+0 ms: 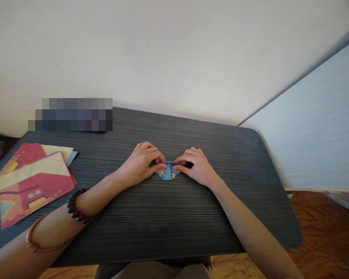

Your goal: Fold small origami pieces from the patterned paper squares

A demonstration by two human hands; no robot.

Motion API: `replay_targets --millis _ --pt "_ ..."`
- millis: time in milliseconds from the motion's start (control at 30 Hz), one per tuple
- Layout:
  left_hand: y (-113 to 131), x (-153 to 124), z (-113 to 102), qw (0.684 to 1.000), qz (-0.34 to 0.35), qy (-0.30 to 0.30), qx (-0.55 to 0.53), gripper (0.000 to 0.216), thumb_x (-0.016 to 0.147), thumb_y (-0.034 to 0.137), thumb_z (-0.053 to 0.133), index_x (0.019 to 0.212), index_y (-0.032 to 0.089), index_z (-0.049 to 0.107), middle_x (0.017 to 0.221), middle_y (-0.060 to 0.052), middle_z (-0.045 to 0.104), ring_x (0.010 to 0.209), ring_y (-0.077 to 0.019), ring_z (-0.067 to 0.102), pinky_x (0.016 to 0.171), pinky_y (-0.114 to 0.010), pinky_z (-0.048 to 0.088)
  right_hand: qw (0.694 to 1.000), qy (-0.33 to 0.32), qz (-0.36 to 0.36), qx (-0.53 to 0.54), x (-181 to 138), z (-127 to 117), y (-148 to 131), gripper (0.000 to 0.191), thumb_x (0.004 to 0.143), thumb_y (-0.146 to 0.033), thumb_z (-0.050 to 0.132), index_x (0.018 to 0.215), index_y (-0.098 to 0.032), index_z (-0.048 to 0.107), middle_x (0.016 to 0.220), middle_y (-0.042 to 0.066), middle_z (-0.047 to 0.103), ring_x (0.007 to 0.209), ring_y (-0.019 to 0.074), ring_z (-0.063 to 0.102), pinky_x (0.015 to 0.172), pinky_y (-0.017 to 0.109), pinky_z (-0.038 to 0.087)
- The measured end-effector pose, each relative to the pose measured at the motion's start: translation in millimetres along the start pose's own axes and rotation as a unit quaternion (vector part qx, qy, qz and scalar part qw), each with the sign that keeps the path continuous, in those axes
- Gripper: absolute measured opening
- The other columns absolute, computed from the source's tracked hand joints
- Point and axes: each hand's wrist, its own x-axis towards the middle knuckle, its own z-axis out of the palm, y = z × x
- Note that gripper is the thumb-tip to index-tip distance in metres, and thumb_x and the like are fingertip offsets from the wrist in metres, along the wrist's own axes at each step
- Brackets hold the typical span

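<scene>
Paper (168,173): our left hand (142,161) pinches its left end, right hand (199,166) its right; uneven pressure could crease it askew.

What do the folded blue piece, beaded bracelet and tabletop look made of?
Folded blue piece: probably printed paper, matte-looking; thin, with straight creased edges.
Beaded bracelet: dark, slightly glossy round beads; perhaps wood, could be plastic.
Tabletop: dark, low-sheen, fine streaked grain; laminate or veneer, can't tell which.

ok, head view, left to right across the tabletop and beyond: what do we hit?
Red-and-cream printed paper sheets → dark brown beaded bracelet → left hand → small blue patterned folded paper → right hand → pale blue-grey flat panel.
</scene>
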Motion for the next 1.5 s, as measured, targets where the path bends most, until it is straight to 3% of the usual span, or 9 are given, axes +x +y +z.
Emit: replay_targets --millis 167,333,733,867,1100,1500 --pt "-10.6 -0.4 -5.4 0.999 0.041 -0.024 0.003 0.023 0.087 0.042 0.055 0.093 0.024 0.067 0.083 -0.002 0.062 0.089 -0.0195 0.048 0.083 -0.034 0.035 0.997 -0.030 -0.053 0.037 -1.6 -8.7 10.2 0.020 0.085 -0.036 0.061 0.100 -0.026 0.069 0.087 0.001 0.067 0.082 0.0152 0.055 0.078 0.032 0.039" --pt "-16.9 -1.4 -5.6 0.995 0.091 -0.043 0.015 0.027 0.091 0.037 0.049 0.112 0.031 0.065 0.089 -0.003 0.062 0.091 -0.0193 0.049 0.084 -0.034 0.035 0.998 -0.012 -0.049 0.041 -3.3 -8.0 11.6 0.019 0.085 -0.035 0.061 0.100 -0.027 0.070 0.079 0.001 0.063 0.077 0.0144 0.055 0.076 0.031 0.042" --pt "-7.3 -1.1 -4.5 0.999 0.032 -0.012 -0.010 0.023 0.089 0.037 0.051 0.099 0.024 0.067 0.084 -0.003 0.062 0.089 -0.0190 0.050 0.085 -0.035 0.036 0.998 0.033 0.052 0.024 2.1 2.2 -1.3 0.013 0.080 -0.036 0.067 0.084 -0.024 0.070 0.072 -0.001 0.059 0.071 0.0133 0.052 0.069 0.029 0.036" --pt "-13.3 -1.8 -5.8 0.999 0.045 -0.016 -0.012 0.022 0.088 0.039 0.053 0.098 0.026 0.068 0.084 -0.003 0.063 0.089 -0.0190 0.050 0.084 -0.034 0.037 0.999 0.015 0.008 0.044 -0.2 -2.7 7.4 0.017 0.081 -0.038 0.066 0.090 -0.025 0.071 0.071 -0.001 0.060 0.070 0.0130 0.054 0.069 0.029 0.040" --pt "-20.7 -5.1 -14.6 0.987 0.142 -0.046 0.066 0.028 0.093 0.030 0.046 0.115 0.032 0.063 0.096 -0.004 0.062 0.089 -0.0182 0.051 0.081 -0.033 0.039 0.996 0.000 -0.080 0.048 -8.5 -6.4 16.7 0.020 0.089 -0.029 0.055 0.104 -0.028 0.069 0.091 0.003 0.062 0.084 0.0142 0.058 0.078 0.031 0.046" --pt "-10.6 -23.7 -18.1 0.961 0.193 -0.062 0.190 0.035 0.094 0.016 0.038 0.123 0.026 0.056 0.104 -0.007 0.062 0.095 -0.0196 0.053 0.084 -0.035 0.043 0.982 -0.006 -0.143 -0.120 -20.0 -6.1 12.2 0.032 0.093 -0.020 0.046 0.118 -0.030 0.062 0.095 0.005 0.060 0.084 0.0165 0.053 0.074 0.033 0.043"
